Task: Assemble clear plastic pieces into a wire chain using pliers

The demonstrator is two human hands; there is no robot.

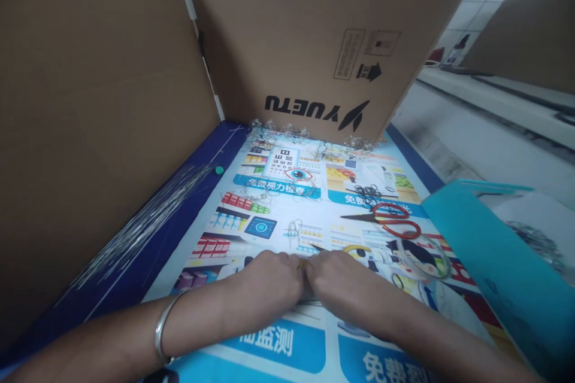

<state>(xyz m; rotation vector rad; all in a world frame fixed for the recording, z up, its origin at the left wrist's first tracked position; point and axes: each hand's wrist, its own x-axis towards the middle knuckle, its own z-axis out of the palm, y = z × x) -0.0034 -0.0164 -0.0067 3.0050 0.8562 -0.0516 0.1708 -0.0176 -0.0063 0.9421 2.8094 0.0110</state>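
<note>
My left hand (276, 281), with a silver bangle (162, 326) on its wrist, is closed in a fist. Against it presses my right hand (339, 278), also closed, the knuckles of both meeting over the printed sheet (274, 227). Whatever the fingers grip is hidden; only a small dull grey patch shows in the gap below the hands. Just beyond them lie thin wire loops (294, 230). Red-handled scissors (398, 221) rest ahead of my right hand, beside small black wire loops (369, 192) and a pale, clear ring-shaped coil (442, 260).
A bundle of long thin silvery wires (139, 227) lies at left along the cardboard wall (90, 102). Another cardboard panel (287, 30) stands at the back, with clear beaded wire pieces (281, 128) along its foot. At right, a teal box (485, 251) holds coiled wire (539, 245).
</note>
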